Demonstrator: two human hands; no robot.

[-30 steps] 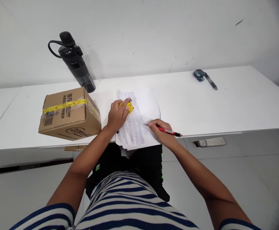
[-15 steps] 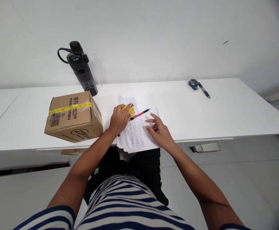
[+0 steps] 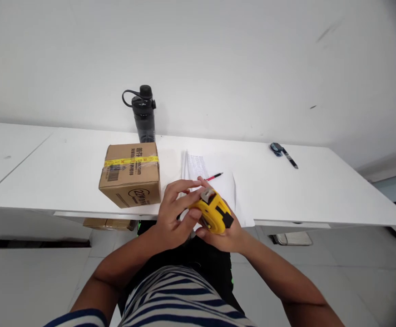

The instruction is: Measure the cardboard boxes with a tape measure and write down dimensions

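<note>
A yellow tape measure (image 3: 215, 214) with black parts is held up in front of my body, above the table's front edge. My right hand (image 3: 230, 238) wraps round its case from below and from the right. From the left, my left hand (image 3: 175, 213) pinches its front end, the thumb on the case and the fingers by the metal end hook (image 3: 207, 195). Behind the hands, a red and black pen (image 3: 215, 176) rests on written paper sheets (image 3: 225, 185); the hands hide part of both.
A taped cardboard box (image 3: 130, 175) stands left of the papers, a dark water bottle (image 3: 144, 116) behind it. On the right of the white table (image 3: 262, 190) lie a small dark-blue object (image 3: 276, 148) and a dark marker-like stick (image 3: 289, 159). A wall rises behind.
The tape measure has been lifted off the papers towards my body. My right hand has come in from the papers and taken hold of it. The view has shifted.
</note>
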